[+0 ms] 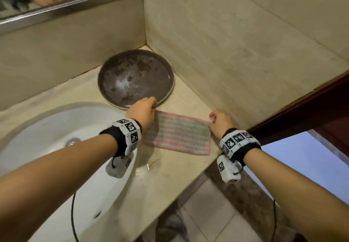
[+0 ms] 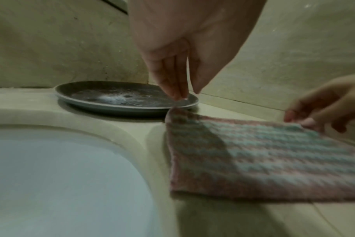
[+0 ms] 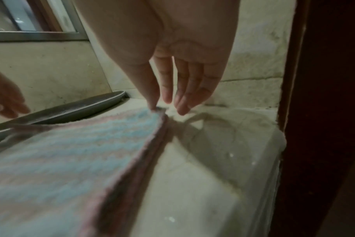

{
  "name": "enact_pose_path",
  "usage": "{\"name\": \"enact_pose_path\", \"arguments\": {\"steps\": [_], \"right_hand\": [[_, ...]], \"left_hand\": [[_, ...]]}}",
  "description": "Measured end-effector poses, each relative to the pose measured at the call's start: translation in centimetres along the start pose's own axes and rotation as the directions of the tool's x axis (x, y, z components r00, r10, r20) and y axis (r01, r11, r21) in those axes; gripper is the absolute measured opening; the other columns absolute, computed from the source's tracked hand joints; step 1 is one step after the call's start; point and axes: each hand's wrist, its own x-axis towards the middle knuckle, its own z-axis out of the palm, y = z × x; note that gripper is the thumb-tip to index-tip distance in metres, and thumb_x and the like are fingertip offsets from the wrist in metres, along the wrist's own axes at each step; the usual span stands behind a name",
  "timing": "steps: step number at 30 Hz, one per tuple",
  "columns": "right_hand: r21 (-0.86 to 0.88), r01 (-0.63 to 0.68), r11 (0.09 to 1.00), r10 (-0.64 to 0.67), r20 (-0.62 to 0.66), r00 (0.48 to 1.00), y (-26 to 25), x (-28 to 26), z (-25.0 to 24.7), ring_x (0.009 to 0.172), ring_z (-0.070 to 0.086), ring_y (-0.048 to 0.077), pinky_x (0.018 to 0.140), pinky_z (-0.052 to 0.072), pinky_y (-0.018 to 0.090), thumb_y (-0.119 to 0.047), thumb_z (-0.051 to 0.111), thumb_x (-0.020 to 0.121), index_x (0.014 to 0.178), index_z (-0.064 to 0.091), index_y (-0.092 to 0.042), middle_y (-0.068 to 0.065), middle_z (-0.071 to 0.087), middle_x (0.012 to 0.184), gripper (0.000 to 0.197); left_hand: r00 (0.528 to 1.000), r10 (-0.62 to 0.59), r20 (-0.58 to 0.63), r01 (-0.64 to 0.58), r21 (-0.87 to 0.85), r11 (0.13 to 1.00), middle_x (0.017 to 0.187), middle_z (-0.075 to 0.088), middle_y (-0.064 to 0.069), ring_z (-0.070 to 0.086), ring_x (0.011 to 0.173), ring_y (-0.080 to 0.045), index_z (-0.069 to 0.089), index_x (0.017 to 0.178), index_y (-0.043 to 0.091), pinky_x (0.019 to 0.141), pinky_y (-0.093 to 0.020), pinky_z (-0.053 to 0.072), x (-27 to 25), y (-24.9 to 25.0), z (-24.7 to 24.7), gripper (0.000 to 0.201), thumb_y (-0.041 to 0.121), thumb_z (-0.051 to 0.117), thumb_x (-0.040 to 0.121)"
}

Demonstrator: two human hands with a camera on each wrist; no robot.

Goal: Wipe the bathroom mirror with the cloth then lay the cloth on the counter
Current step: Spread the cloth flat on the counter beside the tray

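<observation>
The right hand [image 3: 172,67] pinches the cloth [image 1: 177,133] by its far right corner; the left hand [image 2: 184,48] hovers, fingers relaxed, above the left corner. The cloth lies flat on the tabletop [image 1: 170,173]. A careless pull could drag it onto the dirty plate [image 1: 136,78].

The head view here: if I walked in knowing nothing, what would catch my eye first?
Probably the pink and pale blue striped cloth, spread flat on the beige counter between the two hands. The left hand hangs just above its far left corner, and the right hand pinches the far right corner. Next you would notice the dark round plate in the corner behind the cloth, and the white sink to the left.
</observation>
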Motion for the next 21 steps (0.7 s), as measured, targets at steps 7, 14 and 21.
{"name": "enact_pose_path", "arguments": {"steps": [7,14,21], "right_hand": [[-0.04,0.069,0.997,-0.066,0.073,0.995,0.9,0.3,-0.9,0.086,0.055,0.017,0.075,0.041,0.022,-0.017,0.061,0.09,0.107,0.065,-0.011,0.003,0.06,0.093,0.019],[-0.217,0.113,0.97,-0.089,0.115,0.989,0.5,1.3,0.2,0.085,0.062,0.029,0.078,0.054,0.036,-0.021,0.055,0.087,0.079,0.057,-0.025,0.008,0.067,0.093,0.009],[-0.135,0.061,0.989,-0.042,0.134,0.99,0.4,1.6,0.0,0.079,0.058,0.024,0.073,0.048,0.029,-0.014,0.06,0.081,0.069,0.056,-0.021,0.002,0.061,0.081,0.015]], "left_hand": [[0.896,0.356,0.264,-0.368,-0.005,0.93,0.112,0.055,-0.008,0.053,0.105,-0.026,0.058,0.111,0.012,0.083,-0.032,0.043,-0.7,5.6,3.3,0.027,0.026,0.057,0.089],[0.732,0.479,0.484,-0.536,-0.025,0.844,0.102,0.057,-0.005,0.051,0.083,-0.022,0.056,0.103,0.01,0.066,-0.028,0.035,-3.3,9.5,8.2,0.034,0.04,0.06,0.087],[0.758,0.528,0.384,-0.566,-0.017,0.824,0.105,0.06,-0.008,0.059,0.09,-0.028,0.058,0.103,0.012,0.063,-0.03,0.039,-3.8,9.5,9.0,0.019,0.022,0.046,0.093]]}}
